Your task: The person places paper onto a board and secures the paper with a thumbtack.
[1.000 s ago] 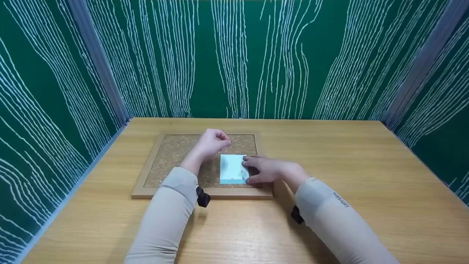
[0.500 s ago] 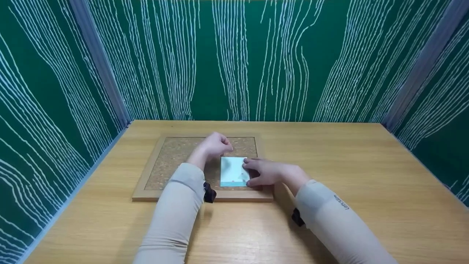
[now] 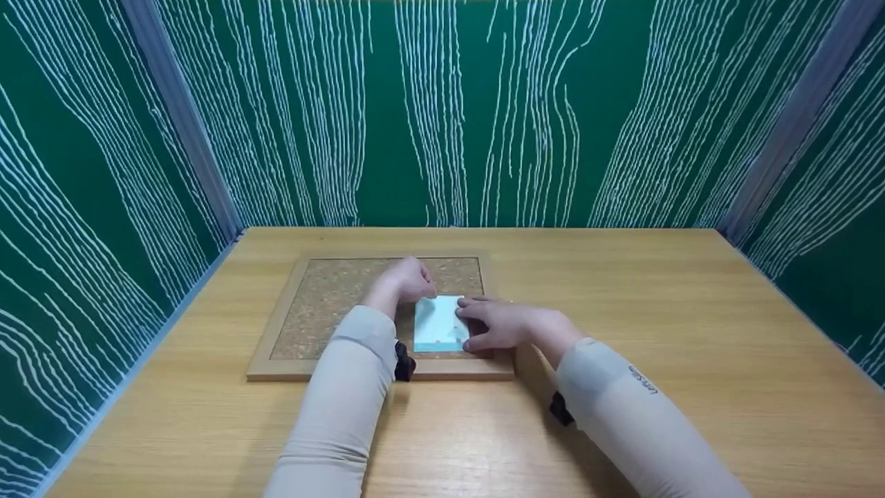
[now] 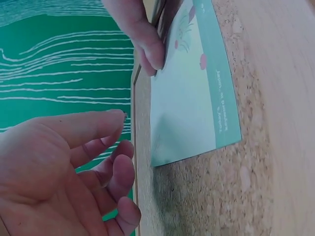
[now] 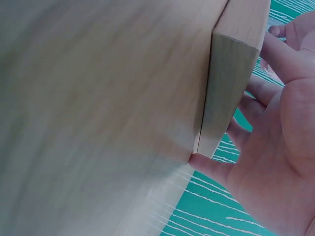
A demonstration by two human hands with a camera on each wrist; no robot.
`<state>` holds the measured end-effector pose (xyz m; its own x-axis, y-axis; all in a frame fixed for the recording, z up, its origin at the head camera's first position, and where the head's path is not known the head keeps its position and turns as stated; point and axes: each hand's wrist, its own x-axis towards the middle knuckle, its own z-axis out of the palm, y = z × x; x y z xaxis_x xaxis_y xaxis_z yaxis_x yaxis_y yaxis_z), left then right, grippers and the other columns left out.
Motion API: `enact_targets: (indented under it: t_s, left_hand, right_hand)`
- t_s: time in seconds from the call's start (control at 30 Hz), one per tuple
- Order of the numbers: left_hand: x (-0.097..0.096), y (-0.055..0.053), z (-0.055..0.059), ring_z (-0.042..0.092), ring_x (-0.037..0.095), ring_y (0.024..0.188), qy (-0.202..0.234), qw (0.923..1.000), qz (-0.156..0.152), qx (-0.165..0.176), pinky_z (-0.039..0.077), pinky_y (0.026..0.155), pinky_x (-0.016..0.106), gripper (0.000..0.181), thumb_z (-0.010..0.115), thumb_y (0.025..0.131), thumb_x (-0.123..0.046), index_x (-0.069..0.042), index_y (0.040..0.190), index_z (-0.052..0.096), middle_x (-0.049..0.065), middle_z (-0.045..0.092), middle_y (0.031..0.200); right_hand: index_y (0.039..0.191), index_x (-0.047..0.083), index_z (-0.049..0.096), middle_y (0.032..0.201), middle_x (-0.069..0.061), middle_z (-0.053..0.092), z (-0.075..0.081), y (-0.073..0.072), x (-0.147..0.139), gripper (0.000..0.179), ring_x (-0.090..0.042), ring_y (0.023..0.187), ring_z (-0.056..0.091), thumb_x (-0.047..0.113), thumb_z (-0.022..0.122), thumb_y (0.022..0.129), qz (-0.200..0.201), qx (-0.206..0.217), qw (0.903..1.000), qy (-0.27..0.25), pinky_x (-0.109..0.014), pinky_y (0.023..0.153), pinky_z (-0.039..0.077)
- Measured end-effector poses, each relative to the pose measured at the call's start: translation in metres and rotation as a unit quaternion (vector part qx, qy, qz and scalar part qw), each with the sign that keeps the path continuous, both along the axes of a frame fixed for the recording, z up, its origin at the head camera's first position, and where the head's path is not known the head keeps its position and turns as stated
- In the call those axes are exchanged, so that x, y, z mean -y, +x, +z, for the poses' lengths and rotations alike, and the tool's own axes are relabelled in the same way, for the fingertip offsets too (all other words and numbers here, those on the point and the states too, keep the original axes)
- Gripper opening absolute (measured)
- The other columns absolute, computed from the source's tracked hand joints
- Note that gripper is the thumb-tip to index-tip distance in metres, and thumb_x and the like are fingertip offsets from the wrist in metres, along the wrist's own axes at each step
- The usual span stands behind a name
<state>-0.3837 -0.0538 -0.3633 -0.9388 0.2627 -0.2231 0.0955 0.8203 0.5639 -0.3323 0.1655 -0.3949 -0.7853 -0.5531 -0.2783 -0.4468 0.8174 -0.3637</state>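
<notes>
A memo sheet (image 3: pixel 438 324), white with a mint-green strip and small printed drawings, lies on the framed cork board (image 3: pixel 332 304). Over its far left corner in the head view is my left hand (image 3: pixel 406 280). In the left wrist view that hand (image 4: pixel 64 167) has thumb and index tips together on a tiny dark-tipped object (image 4: pixel 125 116), mostly hidden. My right hand (image 3: pixel 501 322) rests on the sheet's right edge with spread fingertips. The right wrist view shows this hand (image 5: pixel 275 128) reaching over the board's wooden frame (image 5: pixel 229 73), the little finger low at its side.
The board lies left of centre on a wooden table (image 3: pixel 636 290). Green walls with wavy white lines (image 3: pixel 525 124) enclose the back and sides. Each wrist carries a black camera (image 3: pixel 404 363) under its beige sleeve.
My left hand has come nearer to me and slightly right, from above the cork to the sheet's far left corner. My right hand and the sheet keep their places.
</notes>
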Motion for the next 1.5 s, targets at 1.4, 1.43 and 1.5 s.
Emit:
enact_targets:
  t_s: [1.4, 1.43, 1.5]
  left_hand:
    - [-0.013, 0.003, -0.007, 0.049, 0.02, 0.065, -0.087, 0.996, -0.02, -0.005, 0.039, 0.061, 0.032, 0.015, 0.062, 0.094, -0.011, -0.006, 0.084, 0.071, 0.002, 0.053, 0.069]
    - [-0.013, 0.003, -0.008, 0.05, 0.02, 0.065, -0.085, 0.9962, -0.02, -0.008, 0.04, 0.061, 0.032, 0.015, 0.062, 0.094, -0.011, -0.006, 0.085, 0.072, 0.002, 0.054, 0.07]
    - [-0.012, 0.005, -0.007, 0.051, 0.02, 0.067, -0.081, 0.9965, -0.019, -0.014, 0.041, 0.062, 0.032, 0.015, 0.061, 0.093, -0.011, -0.005, 0.087, 0.074, 0.002, 0.056, 0.072]
  right_hand:
    - [0.158, 0.017, 0.039, 0.167, -0.002, 0.022, -0.004, 0.001, 0.001, 0.072, -0.032, 0.153, 0.015, 0.045, 0.066, 0.097, 0.018, -0.019, 0.9995, -0.016, -0.053, 0.12, 0.017]
    - [0.158, 0.016, 0.039, 0.168, -0.002, 0.022, -0.004, 0.001, 0.001, 0.072, -0.032, 0.153, 0.015, 0.045, 0.066, 0.097, 0.019, -0.019, 0.9995, -0.017, -0.053, 0.12, 0.017]
    - [0.158, 0.016, 0.039, 0.168, -0.002, 0.022, -0.004, 0.001, 0.001, 0.072, -0.032, 0.153, 0.015, 0.045, 0.066, 0.097, 0.02, -0.02, 0.9994, -0.018, -0.053, 0.12, 0.017]
